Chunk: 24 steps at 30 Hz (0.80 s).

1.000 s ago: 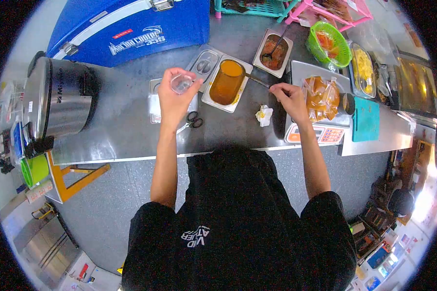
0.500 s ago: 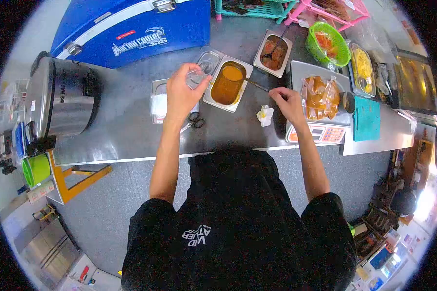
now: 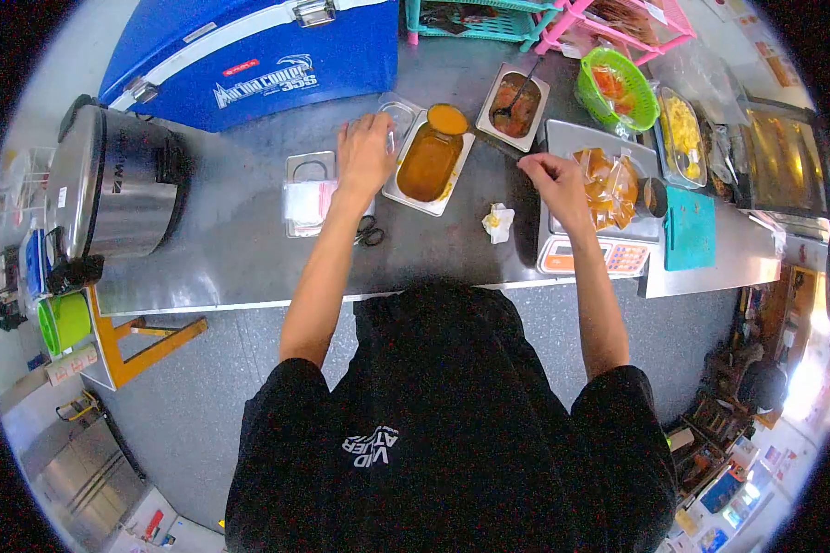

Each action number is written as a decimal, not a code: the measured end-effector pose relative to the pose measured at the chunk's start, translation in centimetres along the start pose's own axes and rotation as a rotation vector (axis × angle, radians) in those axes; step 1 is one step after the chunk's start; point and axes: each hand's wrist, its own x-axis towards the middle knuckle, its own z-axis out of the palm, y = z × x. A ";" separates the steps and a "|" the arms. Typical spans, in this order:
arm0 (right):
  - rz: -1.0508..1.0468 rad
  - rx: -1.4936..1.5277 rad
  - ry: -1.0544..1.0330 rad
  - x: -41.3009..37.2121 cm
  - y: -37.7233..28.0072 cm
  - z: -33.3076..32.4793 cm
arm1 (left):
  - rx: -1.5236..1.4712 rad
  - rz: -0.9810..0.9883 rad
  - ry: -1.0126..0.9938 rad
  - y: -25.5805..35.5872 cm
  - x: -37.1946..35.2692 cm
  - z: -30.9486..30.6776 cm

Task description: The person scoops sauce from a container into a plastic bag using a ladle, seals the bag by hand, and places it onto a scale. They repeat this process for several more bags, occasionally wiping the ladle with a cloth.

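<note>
My right hand (image 3: pixel 558 184) pinches the handle of a ladle (image 3: pixel 448 119). The ladle's bowl, full of orange-brown sauce, is raised over the far end of a metal pan (image 3: pixel 454 198) that holds the same sauce (image 3: pixel 426 166). My left hand (image 3: pixel 365 152) is just left of this pan, its back to me and its fingers curled around a clear plastic bag (image 3: pixel 393 138), mostly hidden by the hand. A clear lid-like piece (image 3: pixel 399 112) lies behind the pan. Black-handled scissors (image 3: pixel 370 232) lie beside my left forearm.
Filled bags (image 3: pixel 609 189) lie on a scale (image 3: pixel 563 235) at the right. A second pan (image 3: pixel 515 106) holds reddish food and a spoon. Around these are a green basket (image 3: pixel 618 88), teal board (image 3: pixel 690 230), crumpled tissue (image 3: pixel 498 223), tray (image 3: pixel 309 198), blue cooler (image 3: pixel 258 69) and steel pot (image 3: pixel 124 184).
The full ladle has moved up and away toward the pan's far end. My left hand has turned over, so its back now covers most of the clear bag.
</note>
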 end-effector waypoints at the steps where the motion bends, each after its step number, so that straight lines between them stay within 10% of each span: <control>1: 0.000 0.026 -0.011 0.2 -0.7 -0.6 | -0.015 0.005 -0.016 0.3 0.4 0.4; 24: -0.067 -0.062 0.121 -0.4 -5.1 -2.3 | -0.788 -0.010 0.187 8.3 2.7 1.0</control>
